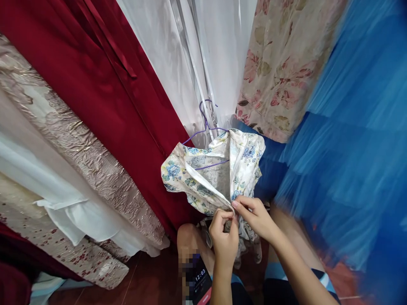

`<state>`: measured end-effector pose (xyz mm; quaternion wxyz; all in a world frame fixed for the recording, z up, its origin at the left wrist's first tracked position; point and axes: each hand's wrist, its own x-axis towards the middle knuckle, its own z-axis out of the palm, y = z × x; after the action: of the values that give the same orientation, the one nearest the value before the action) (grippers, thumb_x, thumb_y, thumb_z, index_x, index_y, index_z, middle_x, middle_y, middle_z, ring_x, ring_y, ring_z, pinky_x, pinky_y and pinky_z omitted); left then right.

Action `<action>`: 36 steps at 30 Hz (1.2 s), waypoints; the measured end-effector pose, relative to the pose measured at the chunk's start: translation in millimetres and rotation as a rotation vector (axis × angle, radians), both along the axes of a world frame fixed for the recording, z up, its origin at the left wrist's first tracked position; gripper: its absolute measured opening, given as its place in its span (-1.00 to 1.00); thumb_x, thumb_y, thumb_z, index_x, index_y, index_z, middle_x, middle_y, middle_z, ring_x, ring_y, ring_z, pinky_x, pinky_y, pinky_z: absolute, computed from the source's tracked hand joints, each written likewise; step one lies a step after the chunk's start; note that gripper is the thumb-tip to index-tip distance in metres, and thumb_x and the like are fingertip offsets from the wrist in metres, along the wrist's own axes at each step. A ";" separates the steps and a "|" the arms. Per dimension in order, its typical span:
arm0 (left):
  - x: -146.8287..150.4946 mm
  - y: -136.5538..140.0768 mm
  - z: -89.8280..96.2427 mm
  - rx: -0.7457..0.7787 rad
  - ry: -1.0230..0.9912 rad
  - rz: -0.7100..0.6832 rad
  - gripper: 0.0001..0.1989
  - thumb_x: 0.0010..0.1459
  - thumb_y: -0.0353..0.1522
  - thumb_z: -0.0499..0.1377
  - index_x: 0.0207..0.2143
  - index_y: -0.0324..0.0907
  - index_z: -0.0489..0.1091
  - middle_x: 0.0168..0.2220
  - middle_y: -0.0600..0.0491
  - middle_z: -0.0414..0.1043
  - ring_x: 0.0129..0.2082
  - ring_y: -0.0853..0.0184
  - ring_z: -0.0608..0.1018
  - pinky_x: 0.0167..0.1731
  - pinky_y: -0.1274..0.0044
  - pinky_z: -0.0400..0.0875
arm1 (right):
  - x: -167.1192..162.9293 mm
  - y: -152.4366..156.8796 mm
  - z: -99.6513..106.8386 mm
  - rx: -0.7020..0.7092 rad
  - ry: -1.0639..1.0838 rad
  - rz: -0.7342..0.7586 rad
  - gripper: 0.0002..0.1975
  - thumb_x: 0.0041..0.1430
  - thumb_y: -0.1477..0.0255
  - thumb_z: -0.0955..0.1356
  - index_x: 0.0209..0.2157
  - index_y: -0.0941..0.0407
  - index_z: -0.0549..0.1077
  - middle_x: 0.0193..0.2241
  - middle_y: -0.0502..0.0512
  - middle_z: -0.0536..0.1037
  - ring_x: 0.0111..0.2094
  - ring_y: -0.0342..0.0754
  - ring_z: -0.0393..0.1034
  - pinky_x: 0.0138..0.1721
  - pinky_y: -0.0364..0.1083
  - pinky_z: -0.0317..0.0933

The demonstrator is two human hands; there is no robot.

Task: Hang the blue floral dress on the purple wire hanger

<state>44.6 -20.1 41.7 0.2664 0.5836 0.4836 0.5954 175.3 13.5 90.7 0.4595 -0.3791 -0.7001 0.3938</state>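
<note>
Left hand (224, 238) and right hand (258, 218) pinch the neckline edge of floral garment (201, 193), fingertips close together. Garment's on purple hanger (206, 125), between red fabric (130, 106) and blue tulle (337, 169). Phone (200, 283) at left leg (190, 237) reads 12:03.

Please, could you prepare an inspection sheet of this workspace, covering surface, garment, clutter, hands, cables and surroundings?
Surface: reddish tiled floor, partly visible below.
Garment: flowered garment, white with blue flowers, on a purple hanger; its neck opening gapes.
Clutter: phone showing 12:03, beside the left forearm.
Hands: left hand and right hand pinch the garment's front edge, close together.
Cables: nothing seen.
Surroundings: dark red fabric, white fabric, pink-flowered fabric and blue layered fabric.
</note>
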 end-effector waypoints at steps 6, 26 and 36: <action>-15.5 -1.2 33.2 -0.117 0.195 -0.128 -0.93 0.20 -0.42 0.13 -0.38 -0.18 0.33 -0.38 0.04 0.39 -0.34 0.33 0.50 -0.29 0.55 0.38 | -5.5 74.3 63.3 0.326 -0.297 -0.065 -0.60 0.35 0.26 0.22 -0.56 0.10 0.23 -0.64 -0.10 0.22 -0.56 -0.15 0.12 -0.45 -0.15 -0.07; -35.6 26.5 91.5 -0.030 0.611 -0.365 -0.78 0.18 -0.52 0.06 -0.26 -0.09 0.45 -0.25 0.01 0.47 -0.26 0.26 0.51 -0.27 0.50 0.38 | -20.6 116.5 133.2 0.388 0.021 -0.249 -0.65 0.32 0.30 0.24 -0.54 0.13 0.29 -0.63 -0.09 0.23 -0.56 -0.18 0.11 -0.47 -0.16 -0.04; -45.4 126.5 186.7 0.441 0.672 0.031 -0.82 0.32 -0.33 0.06 -0.27 -0.19 0.42 -0.27 -0.02 0.44 -0.28 0.31 0.45 -0.24 0.49 0.33 | -20.4 113.2 108.5 -0.061 0.488 0.103 -0.81 0.17 0.37 0.35 -0.49 0.15 0.41 -0.75 -0.14 0.29 -0.69 -0.24 0.07 -0.61 -0.19 -0.12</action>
<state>-0.8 106.4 228.5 -0.0472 0.7818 0.4132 0.4646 154.9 126.8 199.2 0.5826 -0.2505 -0.5746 0.5174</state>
